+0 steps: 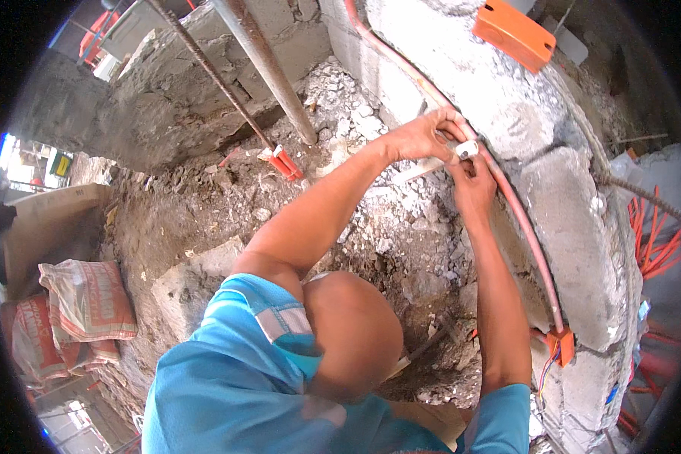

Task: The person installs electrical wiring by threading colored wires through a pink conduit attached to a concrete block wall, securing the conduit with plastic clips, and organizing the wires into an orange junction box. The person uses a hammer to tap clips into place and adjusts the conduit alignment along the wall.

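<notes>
A salmon-orange conduit (pixel 516 204) runs in a curve along the broken concrete wall. Against it sits a small white rounded piece (pixel 467 149) with a dark hole; its exact kind is hard to make out. My left hand (pixel 425 138) reaches in from the left, its fingers curled at the conduit and its thumb pinching close to the white piece. From below, my right hand (pixel 474 184) pinches the white piece with bent fingertips. The fingers partly hide the spot where it meets the conduit. At its lower end the conduit enters an orange junction box (pixel 561 346) with loose coloured wires.
A larger orange box (pixel 514 34) is on the wall top. A metal pole (pixel 268 72) and a rebar rod (pixel 212 72) slant down near short orange pipe stubs (pixel 286 163). Filled sacks (pixel 89 300) lie left. Rubble (pixel 386 219) covers the ground; my bent knee (pixel 353 333) is below.
</notes>
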### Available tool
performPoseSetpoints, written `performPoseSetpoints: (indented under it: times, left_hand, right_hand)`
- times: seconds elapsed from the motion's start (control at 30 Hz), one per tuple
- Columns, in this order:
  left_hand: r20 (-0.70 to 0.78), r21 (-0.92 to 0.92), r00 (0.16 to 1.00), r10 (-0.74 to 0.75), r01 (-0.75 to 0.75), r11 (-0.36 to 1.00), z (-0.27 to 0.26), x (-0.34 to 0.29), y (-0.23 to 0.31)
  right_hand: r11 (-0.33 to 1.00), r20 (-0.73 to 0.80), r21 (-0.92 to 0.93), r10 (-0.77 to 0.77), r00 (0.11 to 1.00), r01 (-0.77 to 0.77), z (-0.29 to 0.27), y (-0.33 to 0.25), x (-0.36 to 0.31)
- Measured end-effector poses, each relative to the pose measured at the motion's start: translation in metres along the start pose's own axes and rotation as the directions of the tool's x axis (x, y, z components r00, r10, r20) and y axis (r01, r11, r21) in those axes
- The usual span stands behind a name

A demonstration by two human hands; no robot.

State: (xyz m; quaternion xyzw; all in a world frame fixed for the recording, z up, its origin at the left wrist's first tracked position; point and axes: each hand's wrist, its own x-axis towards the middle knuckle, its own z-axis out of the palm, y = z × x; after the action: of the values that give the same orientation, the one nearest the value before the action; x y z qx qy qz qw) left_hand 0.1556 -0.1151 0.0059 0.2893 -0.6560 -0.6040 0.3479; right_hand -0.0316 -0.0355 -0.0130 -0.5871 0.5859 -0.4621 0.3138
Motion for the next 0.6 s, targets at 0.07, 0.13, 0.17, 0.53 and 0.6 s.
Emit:
performPoseSetpoints:
  times: [0.07,0.13,0.17,0.53,0.6]
  left_hand:
    - [-0.001,-0.007,1.0,0.006,-0.006,1.0,0.0,-0.002,0.001]
    - [0.006,-0.076,1.0,0.017,-0.016,0.997,0.002,-0.004,0.001]
    - [-0.009,-0.043,1.0,0.024,-0.024,0.999,0.0,-0.004,-0.001]
    - [-0.036,-0.145,0.999,-0.025,0.019,0.989,0.009,-0.015,0.001]
    - [-0.049,-0.158,0.998,-0.031,0.023,0.987,0.01,-0.018,0.0]
  right_hand:
    - [0.998,0.008,-0.059,0.0,1.0,0.001,-0.002,-0.007,-0.004]
    - [0.999,-0.01,-0.053,-0.009,1.0,0.009,0.0,-0.005,-0.004]
    - [0.998,-0.018,-0.059,-0.011,1.0,0.01,0.001,-0.009,-0.004]
    - [0.998,-0.011,-0.054,0.027,1.0,-0.027,0.0,-0.014,-0.008]
    - [0.998,0.036,-0.049,0.044,0.998,-0.042,-0.004,-0.018,-0.012]
